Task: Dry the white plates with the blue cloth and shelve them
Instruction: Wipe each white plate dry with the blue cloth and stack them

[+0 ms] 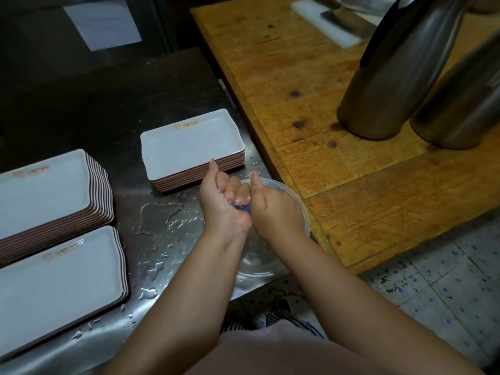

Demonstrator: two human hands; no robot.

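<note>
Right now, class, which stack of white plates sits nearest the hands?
The stack beside the wooden table, just beyond the hands; the other two stacks lie far left.

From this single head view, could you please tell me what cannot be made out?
- Blue cloth: mostly hidden, squeezed between left hand and right hand.
- Glass bowl: contents hidden by the hands.
- Two left plate stacks: cut off by the frame edge.
- Shelf: not in view.

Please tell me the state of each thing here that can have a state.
blue cloth: squeezed between both hands
left hand: grips the cloth
right hand: grips the cloth
clear bowl: upright, under the hands
plate stacks: stacked, not shelved
steel counter: wet, puddled
</note>
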